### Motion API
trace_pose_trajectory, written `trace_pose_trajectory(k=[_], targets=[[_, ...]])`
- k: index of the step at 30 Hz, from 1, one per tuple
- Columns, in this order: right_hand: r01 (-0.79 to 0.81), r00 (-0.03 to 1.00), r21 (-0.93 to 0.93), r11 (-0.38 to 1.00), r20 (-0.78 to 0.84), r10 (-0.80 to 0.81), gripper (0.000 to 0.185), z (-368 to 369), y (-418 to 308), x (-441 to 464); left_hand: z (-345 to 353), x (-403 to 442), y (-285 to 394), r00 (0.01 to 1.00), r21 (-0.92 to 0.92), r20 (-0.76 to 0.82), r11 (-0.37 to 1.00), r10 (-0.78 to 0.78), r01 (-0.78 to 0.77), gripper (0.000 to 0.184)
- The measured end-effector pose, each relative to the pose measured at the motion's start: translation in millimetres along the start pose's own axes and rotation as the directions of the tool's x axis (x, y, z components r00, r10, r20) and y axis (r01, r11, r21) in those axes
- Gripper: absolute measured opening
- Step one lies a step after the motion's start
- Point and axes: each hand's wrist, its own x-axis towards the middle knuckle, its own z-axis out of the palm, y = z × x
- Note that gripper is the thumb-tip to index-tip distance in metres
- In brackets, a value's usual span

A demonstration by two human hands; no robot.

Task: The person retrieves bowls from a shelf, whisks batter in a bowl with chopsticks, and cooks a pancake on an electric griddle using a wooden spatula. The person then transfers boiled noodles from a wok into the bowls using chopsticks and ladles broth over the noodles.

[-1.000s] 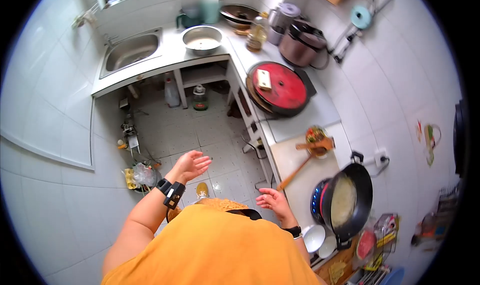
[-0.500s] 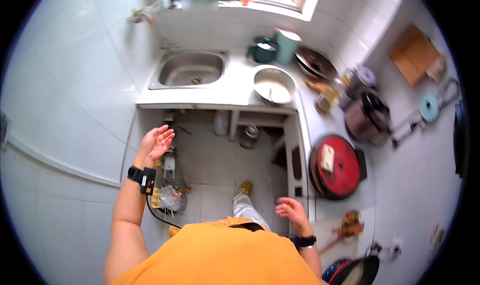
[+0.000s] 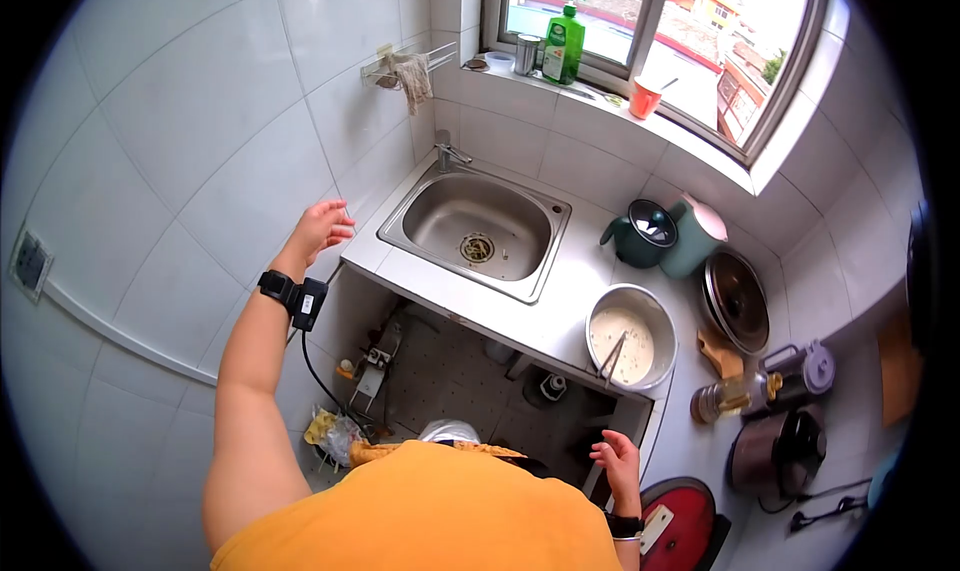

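My left hand (image 3: 322, 228) is raised near the tiled wall, just left of the steel sink (image 3: 470, 226), holding nothing, its fingers slightly curled and apart. Low on the right, my right hand (image 3: 617, 458) hangs beside the counter edge with nothing in it, fingers loosely bent. The sink has a tap (image 3: 452, 155) and some scraps at its drain. Right of it stands a metal bowl (image 3: 655, 333) with pale liquid and chopsticks. A red round appliance (image 3: 685, 531) is closest to my right hand.
Dark green pot (image 3: 640, 235), light green jug (image 3: 692, 243), pan lid (image 3: 738, 301), oil bottle (image 3: 735, 396) and rice cooker (image 3: 765, 456) stand along the counter. Green soap bottle (image 3: 563, 46) and orange cup (image 3: 645, 99) are on the windowsill. A bag of waste (image 3: 340, 436) lies low left.
The view has turned left and moved closer to the sink and window. The wok and stove have left the view. Both hands stay empty, the left now beside the sink.
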Motion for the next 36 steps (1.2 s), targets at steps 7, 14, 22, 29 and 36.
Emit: trace_pose_trajectory(k=[7,14,22,29,36], targets=[[-0.06,0.988,-0.027,0.998,-0.141,0.056,0.026,5.8,-20.7,42.6,-89.6,78.2,64.3,0.976,0.425,0.194,0.905,-0.099,0.007,0.046],[0.027,0.97,0.042,0.999,-0.243,-0.016,0.023,18.8,-65.6,98.3,27.1,243.6,95.8,0.98,-0.605,0.161,0.796,0.113,0.007,0.037],[0.131,0.844,-0.787,0.603,-0.23,-0.484,0.065,19.5,-114.9,109.4,79.0,300.8,94.5,0.973,-0.851,-0.123,0.484,0.195,-0.205,0.014],[0.268,0.938,-0.897,0.351,0.16,-0.306,0.07,18.6,-60.3,113.5,51.7,274.0,137.6,0.924,-0.698,-0.331,0.61,0.192,-0.377,0.028],[0.419,0.864,-0.859,0.295,0.277,-0.42,0.018,3.8,-29.2,128.0,29.4,294.2,138.6,0.895,-0.607,-0.34,0.659,0.29,-0.444,0.017]])
